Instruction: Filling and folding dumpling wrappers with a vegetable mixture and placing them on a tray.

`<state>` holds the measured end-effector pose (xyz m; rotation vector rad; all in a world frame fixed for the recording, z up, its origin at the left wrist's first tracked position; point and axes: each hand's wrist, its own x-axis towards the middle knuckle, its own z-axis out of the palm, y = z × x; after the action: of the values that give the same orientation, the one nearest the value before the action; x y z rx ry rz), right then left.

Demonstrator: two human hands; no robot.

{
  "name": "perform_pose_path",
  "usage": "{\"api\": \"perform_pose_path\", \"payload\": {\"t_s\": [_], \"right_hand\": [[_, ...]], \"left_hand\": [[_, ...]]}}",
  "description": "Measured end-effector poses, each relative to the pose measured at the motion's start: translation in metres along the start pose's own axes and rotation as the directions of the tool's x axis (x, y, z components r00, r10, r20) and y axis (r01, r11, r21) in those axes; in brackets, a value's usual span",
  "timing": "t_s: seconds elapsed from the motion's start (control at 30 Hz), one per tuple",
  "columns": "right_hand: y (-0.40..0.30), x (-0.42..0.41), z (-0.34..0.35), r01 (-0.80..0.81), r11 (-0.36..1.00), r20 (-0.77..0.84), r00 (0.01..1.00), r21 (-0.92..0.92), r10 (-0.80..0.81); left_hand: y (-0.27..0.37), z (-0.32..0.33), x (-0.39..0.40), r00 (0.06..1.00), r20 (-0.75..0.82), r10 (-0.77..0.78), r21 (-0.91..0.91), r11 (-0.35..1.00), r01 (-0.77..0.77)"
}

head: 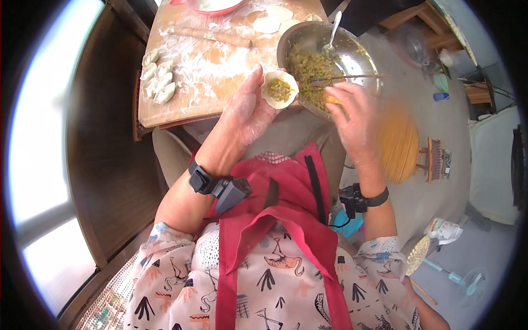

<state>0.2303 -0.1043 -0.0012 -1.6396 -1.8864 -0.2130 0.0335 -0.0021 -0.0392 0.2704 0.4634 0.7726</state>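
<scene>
My left hand (249,108) cups a round dough wrapper (268,99) with a mound of chopped green filling (279,90) in its middle. Over the near right side of a large steel bowl (284,41), my right hand (354,115) is slightly blurred. Its fingers are around a pair of chopsticks (354,77) and something orange-yellow; how the chopsticks sit in the fingers is partly hidden. More filling (307,62) lies in the bowl, and a metal spoon (335,29) leans on its far rim.
A floured wooden board (198,108) bears folded dumplings (165,94) at left, a rolling pin (210,36), flat wrappers (267,24) and a red-rimmed bowl (214,12) at the far edge. A round wooden stool (397,144) stands at right. Part of another person's arm (429,313) shows at lower right.
</scene>
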Motion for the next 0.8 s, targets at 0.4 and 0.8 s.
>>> {"api": "perform_pose_path", "payload": {"t_s": [0.4,0.8], "right_hand": [[-0.033,0.018,0.032,0.309,0.908,-0.130,0.950,0.284,-0.283],[-0.040,0.023,0.028,-0.139,0.874,-0.121,0.968,0.465,0.218]], "left_hand": [[-0.003,0.001,-0.003,0.977,0.165,-0.138,0.028,0.990,0.135],[-0.015,0.013,-0.025,0.953,0.274,0.128,0.532,0.805,-0.262]]}}
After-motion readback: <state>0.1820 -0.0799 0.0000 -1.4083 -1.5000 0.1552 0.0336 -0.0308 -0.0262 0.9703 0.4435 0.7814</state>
